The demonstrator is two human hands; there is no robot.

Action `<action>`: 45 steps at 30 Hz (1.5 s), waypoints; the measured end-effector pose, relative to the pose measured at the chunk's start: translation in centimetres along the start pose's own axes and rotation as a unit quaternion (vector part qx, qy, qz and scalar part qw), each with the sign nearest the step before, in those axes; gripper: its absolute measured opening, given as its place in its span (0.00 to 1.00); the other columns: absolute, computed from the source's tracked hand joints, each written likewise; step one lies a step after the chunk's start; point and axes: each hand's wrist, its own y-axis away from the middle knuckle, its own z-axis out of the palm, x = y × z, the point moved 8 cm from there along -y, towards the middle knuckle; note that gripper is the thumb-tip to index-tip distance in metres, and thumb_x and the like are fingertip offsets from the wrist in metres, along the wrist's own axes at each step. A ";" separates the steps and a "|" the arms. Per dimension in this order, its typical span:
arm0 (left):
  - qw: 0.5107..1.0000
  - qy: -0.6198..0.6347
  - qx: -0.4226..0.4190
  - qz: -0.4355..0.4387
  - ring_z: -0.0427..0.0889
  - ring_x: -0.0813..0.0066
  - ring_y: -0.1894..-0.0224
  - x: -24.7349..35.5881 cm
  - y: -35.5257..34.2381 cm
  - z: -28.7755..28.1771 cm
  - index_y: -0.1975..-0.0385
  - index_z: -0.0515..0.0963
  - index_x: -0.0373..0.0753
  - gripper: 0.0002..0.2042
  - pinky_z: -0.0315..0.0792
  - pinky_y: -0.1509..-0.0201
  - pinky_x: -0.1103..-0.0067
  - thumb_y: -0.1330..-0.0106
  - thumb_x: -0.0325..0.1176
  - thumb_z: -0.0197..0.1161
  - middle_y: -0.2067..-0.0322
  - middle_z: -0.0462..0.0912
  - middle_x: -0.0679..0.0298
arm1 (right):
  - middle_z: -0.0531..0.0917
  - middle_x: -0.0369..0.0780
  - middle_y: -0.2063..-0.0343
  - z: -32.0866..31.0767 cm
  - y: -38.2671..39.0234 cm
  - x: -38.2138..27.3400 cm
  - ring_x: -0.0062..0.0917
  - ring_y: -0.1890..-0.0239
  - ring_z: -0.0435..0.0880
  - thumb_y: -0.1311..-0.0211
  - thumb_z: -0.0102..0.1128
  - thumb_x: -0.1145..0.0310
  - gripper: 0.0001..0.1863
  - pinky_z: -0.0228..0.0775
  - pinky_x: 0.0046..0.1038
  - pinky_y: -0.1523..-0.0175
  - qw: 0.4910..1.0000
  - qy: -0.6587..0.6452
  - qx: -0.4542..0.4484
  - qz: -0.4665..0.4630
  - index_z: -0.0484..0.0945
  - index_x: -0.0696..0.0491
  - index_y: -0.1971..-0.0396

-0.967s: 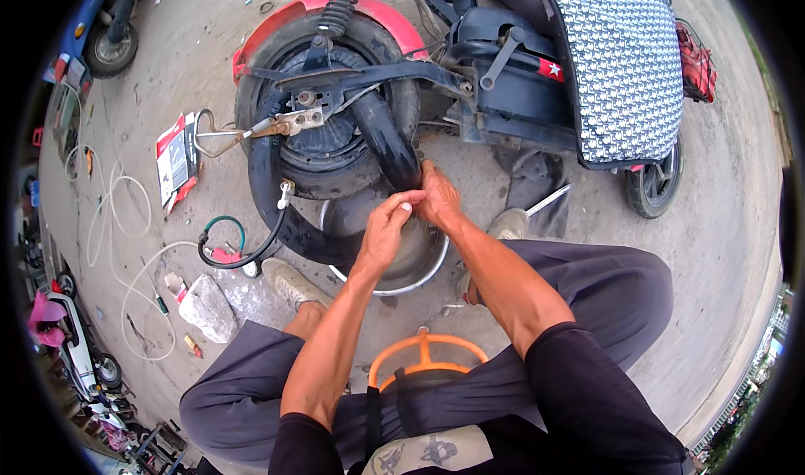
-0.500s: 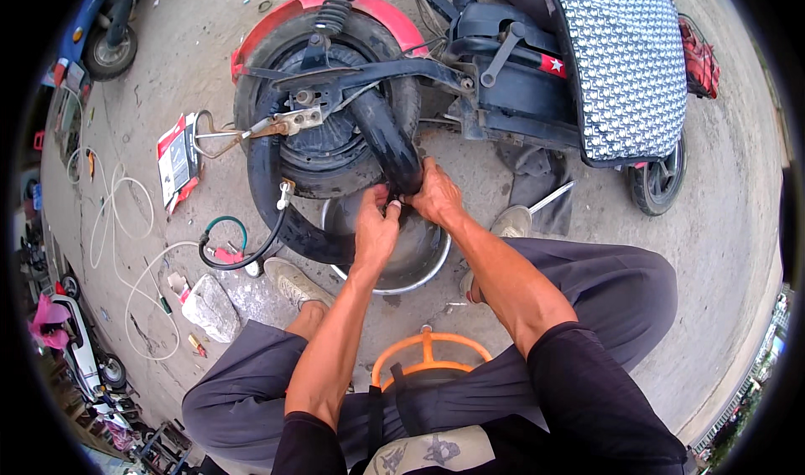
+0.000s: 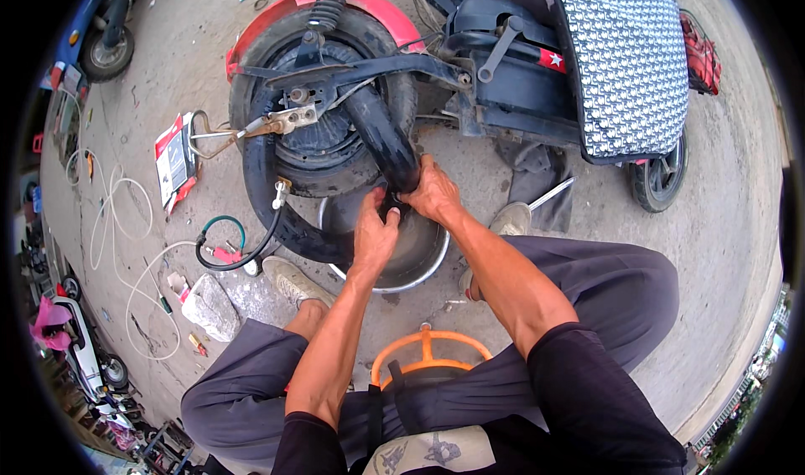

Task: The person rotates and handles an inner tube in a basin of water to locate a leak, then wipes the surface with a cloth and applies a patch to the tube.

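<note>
A black inner tube (image 3: 383, 135), wet and shiny, loops around the scooter's rear wheel (image 3: 406, 98) and hangs down into a metal basin (image 3: 429, 255) with what looks like water in it. My right hand (image 3: 433, 193) wraps around the tube's right side just above the basin. Lower and to the left, my left hand (image 3: 374, 230) has its fingers curled at the same stretch of tube, thumb raised toward the right hand. Their fingertips nearly meet, and part of the tube between them is hidden. An air chuck (image 3: 282, 193) is attached at the tube's left side.
The scooter (image 3: 511, 81) lies on its side ahead, a patterned cover (image 3: 629, 64) at its right. An inflator with a gauge (image 3: 251, 265) and pale air hose (image 3: 134, 295) lies left. A grey cloth (image 3: 537, 181) is right, an orange-framed stool (image 3: 428, 363) beneath me.
Both hands stay on the tube with almost the same grip. The left thumb has shifted slightly, and the view has drifted a little.
</note>
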 end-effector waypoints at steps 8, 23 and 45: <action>0.989 -0.103 -0.100 0.037 0.62 0.48 0.29 -1.4 0.5 2.0 0.29 0.56 0.28 0.34 0.57 0.25 0.68 0.37 0.25 0.58 0.32 0.63 0.41 | 0.78 0.49 0.48 0.1 1.5 -0.1 0.46 0.43 0.77 0.56 0.78 0.59 0.38 0.68 0.50 0.42 1.000 0.011 0.008 0.010 0.66 0.55 0.47; 0.987 -0.099 -0.060 0.107 0.64 0.45 0.31 -2.8 -0.2 2.6 0.31 0.59 0.27 0.33 0.59 0.26 0.65 0.41 0.16 0.53 0.34 0.66 0.39 | 0.46 0.47 0.24 2.8 2.4 -0.6 0.44 0.22 0.42 0.49 0.67 0.49 0.61 0.36 0.58 0.24 0.980 0.084 0.117 0.134 0.38 0.61 0.25; 0.984 -0.096 -0.041 0.147 0.66 0.39 0.35 -2.8 0.1 3.2 0.35 0.60 0.22 0.34 0.60 0.28 0.60 0.47 0.17 0.55 0.39 0.68 0.34 | 0.42 0.44 0.23 2.9 0.6 -0.9 0.49 0.22 0.38 0.52 0.63 0.43 0.62 0.35 0.67 0.28 0.958 0.175 0.008 0.228 0.37 0.54 0.23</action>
